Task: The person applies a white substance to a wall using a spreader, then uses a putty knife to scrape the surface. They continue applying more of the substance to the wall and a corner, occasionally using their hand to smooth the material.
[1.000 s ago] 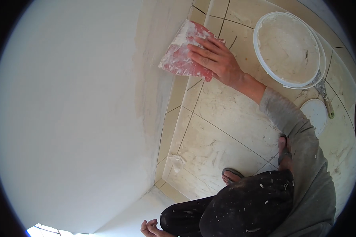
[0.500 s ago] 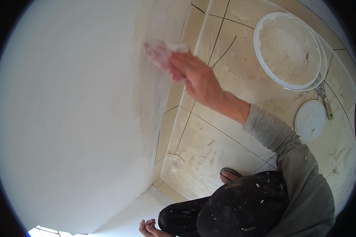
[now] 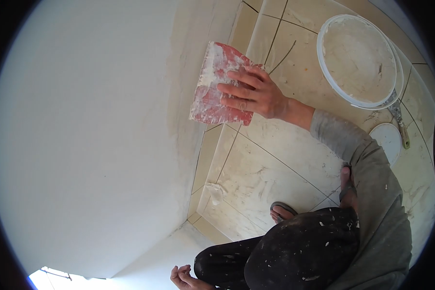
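Note:
My right hand (image 3: 256, 94) grips a red plastic spreader (image 3: 224, 108) smeared with white compound, its fingers spread across the broad face. The spreader's far edge is over the lower part of the white wall (image 3: 106, 121); whether it touches is unclear. Low in the view, my left hand (image 3: 182, 278) rests beside my knee, palm up with loosely curled fingers and nothing visible in it.
A white bucket (image 3: 320, 60) of pale compound stands on the tiled floor (image 3: 275, 154). Beside it lie a putty knife (image 3: 403, 130) and a round white lid (image 3: 386, 140). A whitish scrap (image 3: 216, 192) lies near the baseboard. My sandalled feet are on the tiles.
My right hand has turned the red spreader so its broad face shows, and has moved slightly right and down. My left hand has stayed nearly still.

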Motion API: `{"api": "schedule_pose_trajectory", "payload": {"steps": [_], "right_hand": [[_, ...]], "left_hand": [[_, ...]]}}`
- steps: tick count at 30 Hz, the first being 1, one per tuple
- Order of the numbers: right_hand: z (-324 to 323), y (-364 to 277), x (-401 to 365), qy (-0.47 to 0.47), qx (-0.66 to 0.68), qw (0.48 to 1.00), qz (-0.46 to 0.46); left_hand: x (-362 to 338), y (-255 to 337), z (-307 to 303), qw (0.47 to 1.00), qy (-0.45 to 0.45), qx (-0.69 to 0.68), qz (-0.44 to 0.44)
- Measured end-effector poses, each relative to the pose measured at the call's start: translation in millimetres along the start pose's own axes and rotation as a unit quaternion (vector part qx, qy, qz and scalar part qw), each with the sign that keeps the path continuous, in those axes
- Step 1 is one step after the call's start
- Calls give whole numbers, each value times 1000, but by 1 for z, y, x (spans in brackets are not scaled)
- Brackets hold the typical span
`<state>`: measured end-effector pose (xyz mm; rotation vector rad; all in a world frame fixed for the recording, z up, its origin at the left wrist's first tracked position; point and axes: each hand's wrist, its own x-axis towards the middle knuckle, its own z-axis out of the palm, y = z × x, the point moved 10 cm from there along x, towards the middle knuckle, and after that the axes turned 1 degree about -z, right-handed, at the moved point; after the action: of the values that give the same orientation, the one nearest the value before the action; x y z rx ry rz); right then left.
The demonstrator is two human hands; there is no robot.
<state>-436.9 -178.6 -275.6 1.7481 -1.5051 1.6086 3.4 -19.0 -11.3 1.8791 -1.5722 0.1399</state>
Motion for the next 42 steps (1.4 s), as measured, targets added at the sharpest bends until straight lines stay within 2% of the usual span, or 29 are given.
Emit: {"api": "schedule_pose_trajectory", "payload": {"steps": [2,4,8,11,15,18,20,21,23,24,26,30,32,40,42], "right_hand": [[12,11,1,-4,-6,1000,-21],[40,22,0,-72,-29,997,-9],[67,30,-7,-130,-51,990,2],[73,28,-18,-149,-66,986,21],[50,17,-30,-178,-66,980,54],[17,3,-21,-157,-47,985,56],[-14,1,-10,-88,-6,992,87],[-19,3,-5,-87,-3,993,85],[-48,30,1,42,42,979,193],[-50,34,9,39,44,979,195],[-56,67,17,120,113,937,309],[-37,84,34,95,137,917,361],[-31,78,33,99,140,917,359],[-2,19,27,70,114,938,319],[14,0,21,26,127,940,317]], "left_hand": [[3,1,1,1000,-1,0,6],[7,1,2,1000,-3,0,11],[11,1,3,1000,-9,5,16],[8,-2,3,1000,-8,-2,15],[4,-3,8,999,-3,-25,25],[7,-2,7,999,-4,-33,27],[3,-4,5,999,4,-42,24],[1,-4,3,999,9,-44,20],[0,-3,2,999,10,-42,12],[0,-2,2,999,11,-42,10],[1,-2,1,999,14,-43,8],[3,-4,5,999,2,-51,1],[3,-5,6,998,1,-59,-10],[10,-6,13,999,-8,-27,-27],[12,-8,15,999,-11,-29,-21]]}}
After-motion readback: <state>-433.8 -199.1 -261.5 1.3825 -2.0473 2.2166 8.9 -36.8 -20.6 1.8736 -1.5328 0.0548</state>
